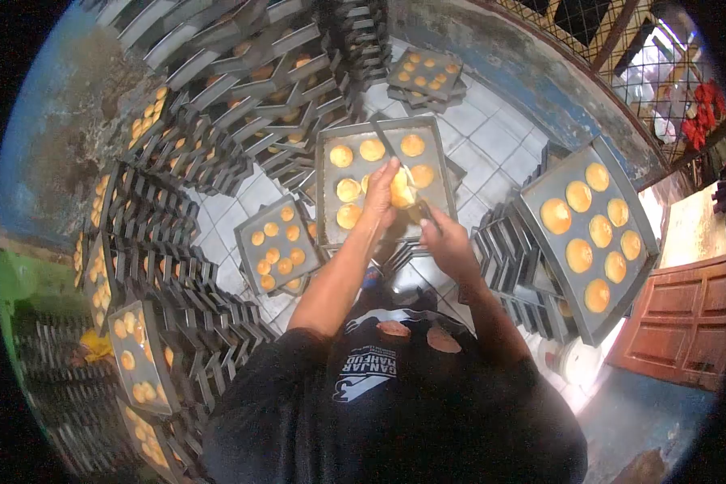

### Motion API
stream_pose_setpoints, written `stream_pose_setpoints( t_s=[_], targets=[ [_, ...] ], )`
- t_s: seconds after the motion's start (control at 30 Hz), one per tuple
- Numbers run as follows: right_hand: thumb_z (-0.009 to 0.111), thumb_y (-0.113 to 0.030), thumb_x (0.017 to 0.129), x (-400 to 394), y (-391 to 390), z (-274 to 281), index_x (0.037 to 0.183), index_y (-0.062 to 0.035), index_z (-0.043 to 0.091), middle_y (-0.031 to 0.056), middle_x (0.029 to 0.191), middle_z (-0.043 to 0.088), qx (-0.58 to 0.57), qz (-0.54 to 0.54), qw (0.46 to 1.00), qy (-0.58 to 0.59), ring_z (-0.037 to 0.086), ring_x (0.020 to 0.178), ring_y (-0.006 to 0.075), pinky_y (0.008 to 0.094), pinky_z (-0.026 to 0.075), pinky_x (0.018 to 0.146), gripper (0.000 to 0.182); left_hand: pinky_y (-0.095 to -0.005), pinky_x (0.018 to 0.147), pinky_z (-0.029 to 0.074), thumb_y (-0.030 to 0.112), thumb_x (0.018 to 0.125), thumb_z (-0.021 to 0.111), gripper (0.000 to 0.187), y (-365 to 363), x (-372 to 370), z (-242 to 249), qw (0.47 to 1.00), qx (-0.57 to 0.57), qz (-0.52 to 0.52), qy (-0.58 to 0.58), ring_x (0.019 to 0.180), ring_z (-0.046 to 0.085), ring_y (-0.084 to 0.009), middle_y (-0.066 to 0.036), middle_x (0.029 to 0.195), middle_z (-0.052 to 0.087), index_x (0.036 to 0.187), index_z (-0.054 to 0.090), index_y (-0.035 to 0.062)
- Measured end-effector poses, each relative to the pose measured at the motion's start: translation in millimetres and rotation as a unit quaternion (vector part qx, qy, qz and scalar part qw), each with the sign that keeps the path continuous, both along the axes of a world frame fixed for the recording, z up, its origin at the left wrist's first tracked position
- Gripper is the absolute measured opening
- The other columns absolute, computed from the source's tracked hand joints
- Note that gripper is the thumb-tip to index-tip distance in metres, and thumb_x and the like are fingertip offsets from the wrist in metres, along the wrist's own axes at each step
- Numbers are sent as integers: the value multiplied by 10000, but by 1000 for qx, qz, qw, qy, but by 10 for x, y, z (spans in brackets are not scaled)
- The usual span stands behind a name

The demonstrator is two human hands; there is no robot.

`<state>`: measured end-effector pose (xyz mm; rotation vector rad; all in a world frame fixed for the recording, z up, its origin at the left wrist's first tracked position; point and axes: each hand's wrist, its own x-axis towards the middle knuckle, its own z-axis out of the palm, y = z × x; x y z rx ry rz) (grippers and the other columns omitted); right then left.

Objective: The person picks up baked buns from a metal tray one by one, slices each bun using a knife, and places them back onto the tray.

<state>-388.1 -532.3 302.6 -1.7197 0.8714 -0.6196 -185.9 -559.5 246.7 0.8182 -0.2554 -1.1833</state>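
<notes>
In front of me, my left hand [382,192] is closed around a round golden bun [402,194], held up over a baking tray [327,153]. A pale strip shows along the bun's side. My right hand [450,246] grips the handle of a long, narrow-bladed knife [385,140]. Its dark blade runs up past the bun, overlapping it in this view, with the tip near the tray's far edge. On the tray below sit several more golden buns [348,189], partly hidden by my hands.
Tall crisscrossed stacks of baking trays [242,89] rise at the left and back. To the right stands another stack, topped by a tilted tray of buns [535,202]. Lower trays of buns [250,230] [452,79] sit around the white tiled floor [480,149]. A wooden door [678,310] is at far right.
</notes>
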Motion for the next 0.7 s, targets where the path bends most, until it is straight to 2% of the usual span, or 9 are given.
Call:
stream_pose_setpoints(
  t_s=[0.1,0.2,0.3,0.37,0.43,0.5,0.53,0.63,0.7],
  targets=[
    [515,-173,1007,-147,109,-115,1399,-55,548,118,777,645,-50,9,999,11,641,731,154,332,524,700,411,-304,686,543,332,945,721,234,-34,300,10,999,-11,14,-30,789,630,-103,22,872,637,1029,650,125],
    [545,-150,1008,-305,237,151,1403,-40,533,112,814,645,60,40,990,117,650,755,187,353,530,718,411,-332,700,564,377,953,701,292,52,293,56,999,12,-3,-50,797,654,-139,-8,881,649,1037,635,105],
    [539,-156,1010,-220,131,12,1404,-37,533,106,814,634,-6,23,1000,16,639,748,173,347,526,718,412,-341,681,578,459,961,664,374,45,26,-141,997,33,4,-65,761,669,-169,-32,859,664,1041,623,97],
    [538,-169,1013,-95,32,18,1398,-27,536,114,819,641,58,-8,998,-3,639,750,186,356,523,717,411,-359,696,578,525,948,650,443,72,-73,-165,999,29,7,13,769,668,-183,-44,871,672,1056,612,96],
    [541,-150,993,-55,-46,-46,1385,-54,561,37,770,609,76,36,996,-23,583,725,124,315,495,679,405,-387,722,577,595,934,619,512,21,73,-396,999,35,-1,11,788,667,-206,-55,908,680,1060,608,99],
    [534,-162,1005,-218,52,33,1401,-39,541,73,795,630,25,58,998,-6,613,740,151,333,510,700,415,-422,756,581,635,936,581,562,-13,244,-392,993,38,37,106,826,677,-236,-77,938,682,1079,603,92],
    [528,-173,1016,-320,129,42,1417,-25,520,109,820,651,-26,76,997,13,643,756,178,350,526,721,427,-342,682,553,571,958,608,456,1,287,-337,990,40,73,115,781,651,-169,-21,881,654,1045,622,124],
    [516,-168,1021,-518,316,-185,1407,-22,522,98,808,648,10,49,995,87,642,760,169,338,520,726,413,-427,801,588,642,938,568,597,83,368,-225,994,36,90,58,886,690,-264,-101,968,682,1112,598,72],
    [523,-155,1007,-425,225,-417,1412,-57,534,63,794,637,30,51,998,32,602,703,158,323,509,680,417,-400,761,586,606,939,599,562,134,216,-225,996,46,71,33,872,686,-244,-86,976,677,1136,587,79]
  ],
)
